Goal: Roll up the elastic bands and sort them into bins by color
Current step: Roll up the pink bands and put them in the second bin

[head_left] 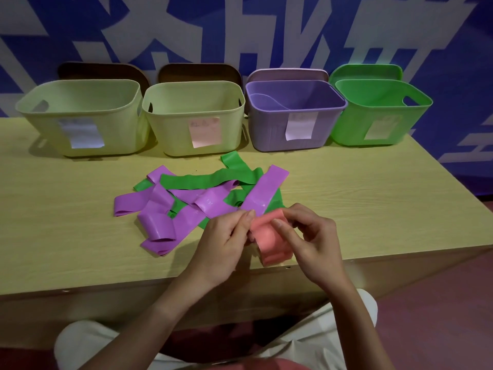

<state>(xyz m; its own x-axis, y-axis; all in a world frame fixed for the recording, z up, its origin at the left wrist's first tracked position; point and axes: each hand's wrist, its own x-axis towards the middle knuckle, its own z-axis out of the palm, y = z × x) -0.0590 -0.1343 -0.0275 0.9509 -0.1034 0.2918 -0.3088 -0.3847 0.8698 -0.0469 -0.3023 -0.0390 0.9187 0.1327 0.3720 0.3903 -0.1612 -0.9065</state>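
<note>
both hands meet at the near edge of the table (373, 198): the left hand (224, 236) pinches one side of a pink band (269, 241) between thumb and fingers, and the right hand (312, 236) curls its fingers round the other side, the band bunched into loose folds between them. beyond the hands, along the table's far side, stand four bins, left to right: pale yellow bin (80, 102), second pale yellow bin (194, 102), purple bin (296, 108), green bin (381, 102), each with a paper label. just ahead of the left hand lies a tangle of purple bands (157, 225) and green bands (202, 180), unrolled and overlapping.
</note>
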